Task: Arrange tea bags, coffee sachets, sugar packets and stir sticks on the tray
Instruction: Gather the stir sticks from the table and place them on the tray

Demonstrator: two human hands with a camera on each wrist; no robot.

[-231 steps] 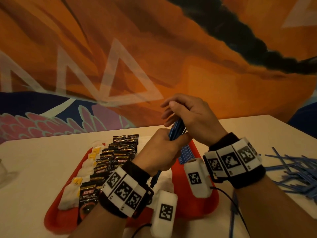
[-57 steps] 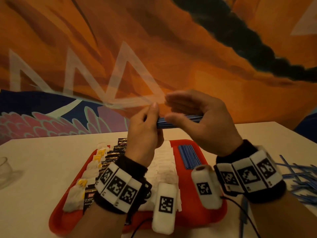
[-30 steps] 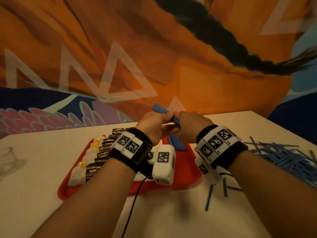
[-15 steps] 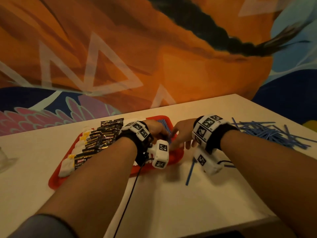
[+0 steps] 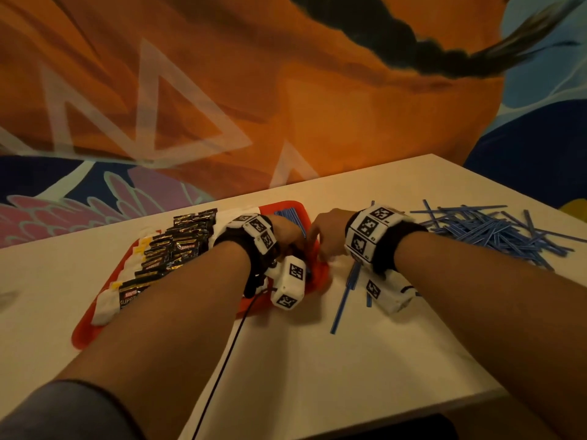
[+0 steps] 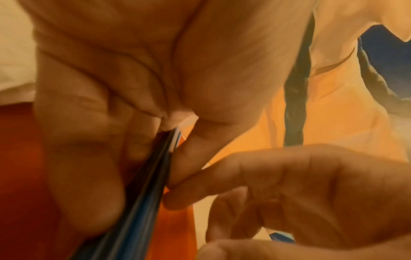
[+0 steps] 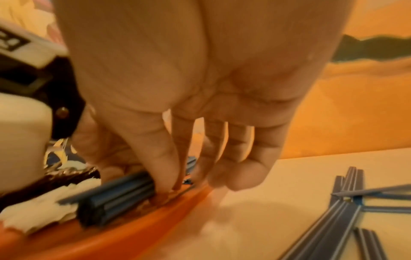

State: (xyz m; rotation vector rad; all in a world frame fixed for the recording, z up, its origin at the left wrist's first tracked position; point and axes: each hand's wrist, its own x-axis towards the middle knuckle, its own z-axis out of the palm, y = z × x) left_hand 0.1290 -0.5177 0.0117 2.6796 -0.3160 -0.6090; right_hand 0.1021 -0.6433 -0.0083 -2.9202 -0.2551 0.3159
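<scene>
Both hands are low over the right side of the red tray (image 5: 83, 335). The left hand (image 5: 287, 231) pinches a bundle of blue stir sticks (image 7: 115, 197) between thumb and curled fingers, its near end poking out by the rim. The right hand (image 5: 328, 231) presses straightened fingertips (image 7: 163, 190) against that bundle. Fingers are hidden behind both wristbands in the head view. Coffee sachets (image 5: 178, 246) line the tray's left half, partly covered by the left forearm. Loose sticks (image 5: 495, 231) lie scattered on the table (image 5: 317, 376) at right.
</scene>
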